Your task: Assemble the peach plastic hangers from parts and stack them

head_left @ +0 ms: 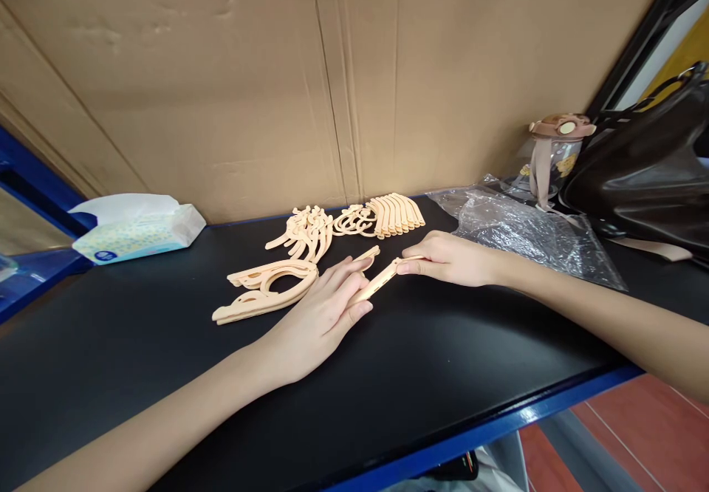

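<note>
Between my two hands is a peach plastic folding hanger (379, 279), partly hidden by the fingers. My left hand (324, 315) grips its left end, thumb below and fingers over the top. At the right end, my right hand (447, 257) pinches it between thumb and fingertips. Just left of my left hand, folded hangers (260, 301) lie stacked on the black table. Behind them sits a heap of curved hanger pieces (307, 232). Beside that heap are loose hanger hooks (353, 220) and a neat row of hanger arms (397, 213).
A tissue pack (138, 233) sits at the back left of the black table (470, 352). Clear plastic wrapping (526, 233) lies at the right, near a strapped water bottle (559, 156) and a dark bag (648, 174). Cardboard (233, 93) stands behind; a blue edge (498, 425) runs along the front.
</note>
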`<action>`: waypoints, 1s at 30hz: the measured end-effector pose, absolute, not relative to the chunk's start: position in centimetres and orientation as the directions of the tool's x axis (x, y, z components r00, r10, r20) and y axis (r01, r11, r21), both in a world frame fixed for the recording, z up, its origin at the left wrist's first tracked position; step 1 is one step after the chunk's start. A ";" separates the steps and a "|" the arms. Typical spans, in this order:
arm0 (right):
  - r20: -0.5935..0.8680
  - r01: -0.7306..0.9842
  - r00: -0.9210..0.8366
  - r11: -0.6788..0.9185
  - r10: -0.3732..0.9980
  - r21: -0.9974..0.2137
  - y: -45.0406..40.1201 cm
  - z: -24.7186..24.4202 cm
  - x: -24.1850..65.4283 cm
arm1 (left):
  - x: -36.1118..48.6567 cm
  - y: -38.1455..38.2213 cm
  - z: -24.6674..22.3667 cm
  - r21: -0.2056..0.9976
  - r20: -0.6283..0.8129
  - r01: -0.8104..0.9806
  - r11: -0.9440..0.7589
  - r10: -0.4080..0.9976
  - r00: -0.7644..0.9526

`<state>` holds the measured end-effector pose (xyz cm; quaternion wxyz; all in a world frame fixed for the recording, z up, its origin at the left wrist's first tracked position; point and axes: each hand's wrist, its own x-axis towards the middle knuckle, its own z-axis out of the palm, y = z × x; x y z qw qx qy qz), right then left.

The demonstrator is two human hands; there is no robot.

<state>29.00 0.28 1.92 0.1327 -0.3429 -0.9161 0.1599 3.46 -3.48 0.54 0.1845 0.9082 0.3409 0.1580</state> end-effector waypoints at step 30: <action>0.284 0.583 -0.789 0.810 0.545 0.066 -0.2 2.1 28.7 | 3.8 -3.7 0.9 0.445 0.172 0.545 -0.710 0.666 0.726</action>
